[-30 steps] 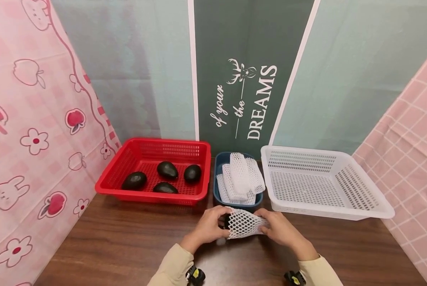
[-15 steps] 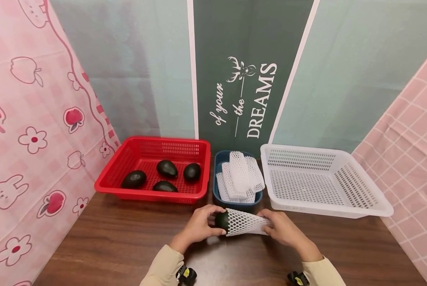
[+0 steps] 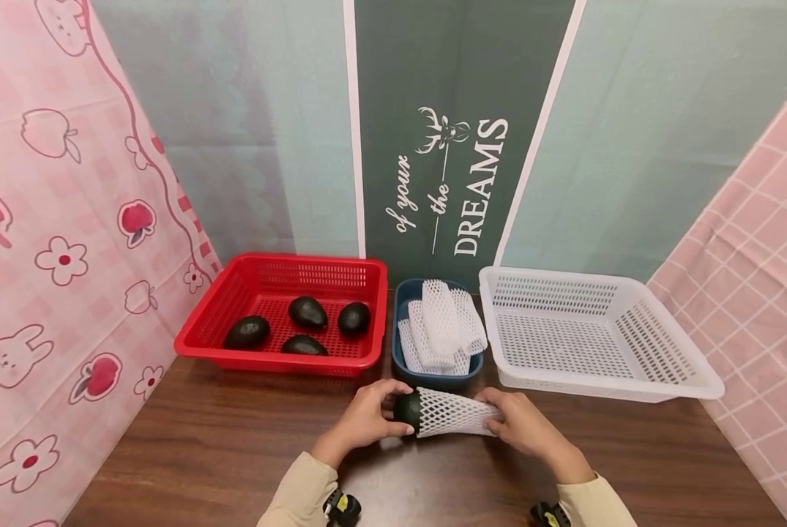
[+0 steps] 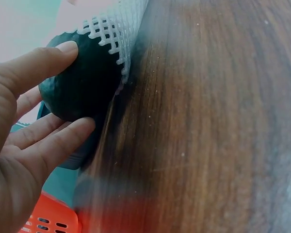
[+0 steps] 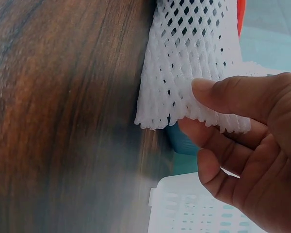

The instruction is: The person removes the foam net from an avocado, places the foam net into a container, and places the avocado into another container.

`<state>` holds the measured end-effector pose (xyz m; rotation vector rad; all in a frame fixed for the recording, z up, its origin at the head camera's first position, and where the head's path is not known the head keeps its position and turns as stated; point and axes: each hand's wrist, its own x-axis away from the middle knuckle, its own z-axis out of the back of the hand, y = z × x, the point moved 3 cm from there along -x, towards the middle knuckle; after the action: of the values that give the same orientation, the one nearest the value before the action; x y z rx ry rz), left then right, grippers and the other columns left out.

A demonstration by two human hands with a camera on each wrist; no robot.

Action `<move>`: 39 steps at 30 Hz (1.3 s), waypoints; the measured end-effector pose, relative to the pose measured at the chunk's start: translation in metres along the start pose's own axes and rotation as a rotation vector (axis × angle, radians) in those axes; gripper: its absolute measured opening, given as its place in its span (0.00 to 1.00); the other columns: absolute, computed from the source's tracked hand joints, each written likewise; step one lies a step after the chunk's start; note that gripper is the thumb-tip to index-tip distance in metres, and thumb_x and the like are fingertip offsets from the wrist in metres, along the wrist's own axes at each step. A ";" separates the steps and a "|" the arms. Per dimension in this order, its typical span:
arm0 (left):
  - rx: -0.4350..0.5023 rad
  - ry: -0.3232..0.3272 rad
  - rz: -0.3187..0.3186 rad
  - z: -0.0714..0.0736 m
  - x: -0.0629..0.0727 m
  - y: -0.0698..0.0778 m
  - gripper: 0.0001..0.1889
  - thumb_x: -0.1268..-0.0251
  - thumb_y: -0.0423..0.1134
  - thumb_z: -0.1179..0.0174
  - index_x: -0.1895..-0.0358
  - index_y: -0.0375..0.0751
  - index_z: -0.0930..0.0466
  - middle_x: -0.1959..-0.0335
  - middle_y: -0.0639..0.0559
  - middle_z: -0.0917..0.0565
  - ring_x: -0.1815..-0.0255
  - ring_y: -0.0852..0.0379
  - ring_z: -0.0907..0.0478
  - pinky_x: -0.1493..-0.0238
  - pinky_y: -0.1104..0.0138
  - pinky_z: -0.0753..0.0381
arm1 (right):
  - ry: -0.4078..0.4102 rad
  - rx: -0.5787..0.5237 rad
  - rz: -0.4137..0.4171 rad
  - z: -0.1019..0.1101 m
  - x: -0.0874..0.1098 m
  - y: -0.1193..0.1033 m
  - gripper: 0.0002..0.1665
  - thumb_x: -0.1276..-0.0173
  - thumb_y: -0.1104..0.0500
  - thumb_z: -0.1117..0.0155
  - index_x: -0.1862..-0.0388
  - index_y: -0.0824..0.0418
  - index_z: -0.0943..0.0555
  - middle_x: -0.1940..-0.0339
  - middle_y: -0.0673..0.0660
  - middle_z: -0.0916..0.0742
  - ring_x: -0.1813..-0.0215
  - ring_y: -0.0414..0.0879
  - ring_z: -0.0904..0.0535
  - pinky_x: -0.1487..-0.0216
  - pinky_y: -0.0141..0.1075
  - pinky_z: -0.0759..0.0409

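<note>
A dark green avocado [image 3: 406, 411] lies sideways low over the table, its right part inside a white foam net sleeve [image 3: 455, 413]. My left hand [image 3: 369, 416] holds the avocado's bare end between thumb and fingers; in the left wrist view that rounded end [image 4: 80, 80] sticks out of the net's ragged edge. At the other end, my right hand [image 3: 515, 421] pinches the sleeve's narrow tail. The right wrist view shows the thumb on top of the net's flattened end [image 5: 184, 97] and the fingers beneath it.
Several avocados [image 3: 307, 312] sit in a red basket [image 3: 281, 362] at the left. Behind my hands, a blue bin [image 3: 400, 293] holds several folded foam nets [image 3: 442, 322]. A white basket [image 3: 604, 388] stands at the right on the wooden table [image 3: 202, 454].
My left hand has moved slightly left, and more of the avocado's bare end shows outside the net. The right hand has shifted a little right with the sleeve's tail, stretching it out.
</note>
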<state>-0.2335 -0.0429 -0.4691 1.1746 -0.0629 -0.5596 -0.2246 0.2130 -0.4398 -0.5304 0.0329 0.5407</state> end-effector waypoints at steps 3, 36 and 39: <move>-0.031 0.002 -0.011 0.000 -0.001 -0.001 0.28 0.65 0.28 0.24 0.53 0.36 0.23 0.58 0.48 0.22 0.59 0.52 0.23 0.65 0.71 0.21 | 0.010 -0.003 0.023 0.001 0.000 0.000 0.17 0.52 0.70 0.31 0.64 0.55 0.21 0.70 0.44 0.19 0.68 0.35 0.25 0.68 0.36 0.26; -0.192 -0.024 -0.009 -0.004 -0.007 0.006 0.31 0.68 0.42 0.21 0.52 0.44 0.20 0.56 0.55 0.19 0.58 0.61 0.24 0.55 0.67 0.26 | 0.046 -0.018 0.250 -0.011 -0.020 -0.033 0.13 0.49 0.73 0.35 0.64 0.62 0.19 0.69 0.49 0.18 0.67 0.38 0.25 0.68 0.35 0.25; -0.203 -0.025 -0.009 -0.004 -0.007 0.006 0.31 0.68 0.43 0.21 0.52 0.44 0.20 0.56 0.55 0.19 0.58 0.62 0.25 0.55 0.67 0.26 | 0.044 -0.014 0.250 -0.011 -0.020 -0.033 0.13 0.48 0.72 0.35 0.64 0.62 0.19 0.69 0.49 0.18 0.67 0.38 0.26 0.68 0.34 0.25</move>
<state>-0.2365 -0.0350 -0.4638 0.9707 -0.0212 -0.5749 -0.2241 0.1736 -0.4306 -0.5551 0.1389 0.7736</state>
